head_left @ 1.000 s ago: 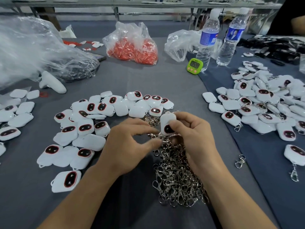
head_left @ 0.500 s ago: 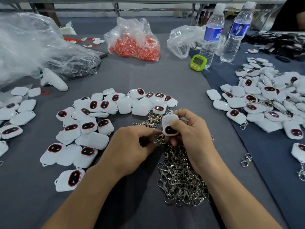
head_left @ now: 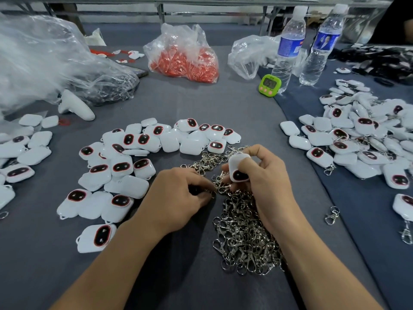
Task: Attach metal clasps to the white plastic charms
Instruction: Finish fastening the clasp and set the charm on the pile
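— Which one is being worked on?

— That white charm, held just above the table with its dark face toward us. The right hand has its fingers curled round it, thumb across the front. I can't see any metal on it.

— And the other hand?

— The left hand is curled down at the top edge of the pile of clasps. Thumb and forefinger are pinching what looks like a single clasp, right beside the charm's lower end. I can't tell whether it's hooked onto the loop yet, because the fingers hide the join.

— So how much is done?

— A fair share, I'd say. The heap on the right, over on the darker cloth, has clasps trailing out from several charms, so I take that for the finished lot.

— And what's left?

— The spread of bare charms to the left of the hands. None of them has metal on it as far as I can make out, and there are plenty. The clasp pile is thick too. My guess is somewhere around midway, perhaps less.

— Anything stray?

— One loose clasp, lying by itself on the table between the hands and the finished heap.
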`<action>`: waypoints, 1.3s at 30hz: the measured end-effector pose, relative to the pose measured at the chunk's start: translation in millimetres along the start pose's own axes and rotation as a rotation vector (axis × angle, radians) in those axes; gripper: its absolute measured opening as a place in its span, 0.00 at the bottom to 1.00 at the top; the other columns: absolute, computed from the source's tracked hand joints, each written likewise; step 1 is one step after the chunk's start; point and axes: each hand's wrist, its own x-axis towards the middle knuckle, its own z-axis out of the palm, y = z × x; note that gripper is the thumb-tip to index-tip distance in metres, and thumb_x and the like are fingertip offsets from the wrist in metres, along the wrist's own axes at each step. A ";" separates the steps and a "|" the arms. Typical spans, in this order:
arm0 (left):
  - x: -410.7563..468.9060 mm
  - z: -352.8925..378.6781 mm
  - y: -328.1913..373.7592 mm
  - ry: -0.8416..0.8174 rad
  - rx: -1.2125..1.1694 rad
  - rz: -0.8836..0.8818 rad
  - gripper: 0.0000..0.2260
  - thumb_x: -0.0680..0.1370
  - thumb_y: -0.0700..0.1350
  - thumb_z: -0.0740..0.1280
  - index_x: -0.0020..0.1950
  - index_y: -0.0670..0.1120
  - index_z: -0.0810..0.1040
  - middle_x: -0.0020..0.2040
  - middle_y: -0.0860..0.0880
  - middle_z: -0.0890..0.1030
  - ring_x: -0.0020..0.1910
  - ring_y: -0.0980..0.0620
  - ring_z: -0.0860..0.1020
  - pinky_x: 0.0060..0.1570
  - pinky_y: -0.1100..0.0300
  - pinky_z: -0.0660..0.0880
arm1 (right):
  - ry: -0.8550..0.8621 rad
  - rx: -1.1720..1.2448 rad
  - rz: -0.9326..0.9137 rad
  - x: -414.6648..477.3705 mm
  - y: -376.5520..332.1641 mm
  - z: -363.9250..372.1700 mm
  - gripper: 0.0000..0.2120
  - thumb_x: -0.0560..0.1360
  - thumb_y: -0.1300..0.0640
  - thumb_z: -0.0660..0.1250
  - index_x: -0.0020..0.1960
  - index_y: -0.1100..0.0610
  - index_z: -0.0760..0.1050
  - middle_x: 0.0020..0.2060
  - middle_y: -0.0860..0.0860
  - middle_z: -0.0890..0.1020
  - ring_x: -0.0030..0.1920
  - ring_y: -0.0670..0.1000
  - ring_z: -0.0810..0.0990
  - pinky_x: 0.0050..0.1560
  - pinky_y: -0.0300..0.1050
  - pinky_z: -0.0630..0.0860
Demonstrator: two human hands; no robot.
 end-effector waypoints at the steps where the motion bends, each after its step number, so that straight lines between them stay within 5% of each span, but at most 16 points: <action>1: -0.3 1.0 0.1 0.020 -0.013 -0.004 0.10 0.70 0.47 0.79 0.46 0.62 0.87 0.39 0.66 0.82 0.42 0.67 0.78 0.40 0.77 0.67 | -0.001 -0.029 -0.016 -0.4 -0.2 0.0 0.06 0.76 0.67 0.62 0.46 0.59 0.74 0.39 0.59 0.87 0.35 0.56 0.85 0.31 0.45 0.77; 9: 1.4 2.9 4.4 0.124 -0.325 -0.119 0.07 0.70 0.42 0.79 0.38 0.55 0.87 0.33 0.59 0.85 0.32 0.65 0.81 0.34 0.75 0.72 | -0.012 -0.135 -0.070 -6.4 0.6 0.6 0.08 0.65 0.62 0.69 0.41 0.61 0.71 0.42 0.69 0.81 0.37 0.55 0.75 0.38 0.53 0.69; 14: 3.5 1.4 7.7 0.197 -0.680 -0.127 0.08 0.69 0.33 0.78 0.39 0.46 0.86 0.36 0.47 0.86 0.34 0.56 0.82 0.39 0.67 0.78 | -0.092 -0.097 -0.065 -6.9 1.4 0.8 0.09 0.68 0.63 0.64 0.47 0.55 0.69 0.39 0.56 0.87 0.34 0.53 0.84 0.30 0.44 0.75; 22: 2.8 0.3 4.8 0.175 -0.631 -0.046 0.23 0.69 0.33 0.79 0.53 0.59 0.84 0.40 0.51 0.87 0.41 0.54 0.85 0.47 0.59 0.82 | -0.159 -0.351 -0.106 -11.4 5.6 8.6 0.05 0.71 0.59 0.74 0.42 0.51 0.79 0.31 0.52 0.82 0.29 0.48 0.79 0.28 0.44 0.75; 27: 4.1 1.3 3.2 0.197 -0.540 -0.012 0.19 0.66 0.41 0.79 0.52 0.61 0.85 0.40 0.55 0.87 0.40 0.57 0.84 0.43 0.62 0.80 | -0.102 -0.385 -0.147 -12.7 5.2 11.7 0.04 0.71 0.58 0.75 0.41 0.51 0.82 0.31 0.52 0.82 0.29 0.47 0.77 0.29 0.51 0.76; 29: 3.7 2.9 3.5 0.199 -0.540 0.020 0.17 0.68 0.38 0.78 0.49 0.58 0.86 0.41 0.55 0.87 0.42 0.56 0.85 0.45 0.58 0.82 | -0.066 -0.376 -0.166 -12.5 6.1 11.9 0.06 0.72 0.60 0.75 0.40 0.51 0.82 0.29 0.47 0.81 0.29 0.44 0.76 0.29 0.43 0.74; 34: 2.4 2.7 4.4 0.201 -0.525 0.029 0.11 0.71 0.41 0.77 0.47 0.57 0.88 0.41 0.58 0.87 0.42 0.58 0.85 0.43 0.68 0.79 | 0.051 -0.491 -0.261 -13.5 6.4 11.2 0.07 0.74 0.58 0.75 0.40 0.48 0.81 0.31 0.42 0.82 0.31 0.43 0.78 0.32 0.35 0.73; 39: 2.9 4.8 4.6 0.189 -0.466 0.028 0.06 0.69 0.46 0.77 0.42 0.57 0.87 0.37 0.55 0.86 0.36 0.52 0.84 0.38 0.53 0.82 | 0.025 -0.539 -0.267 -15.6 4.8 9.2 0.08 0.74 0.58 0.75 0.40 0.46 0.82 0.34 0.42 0.84 0.36 0.45 0.81 0.35 0.35 0.76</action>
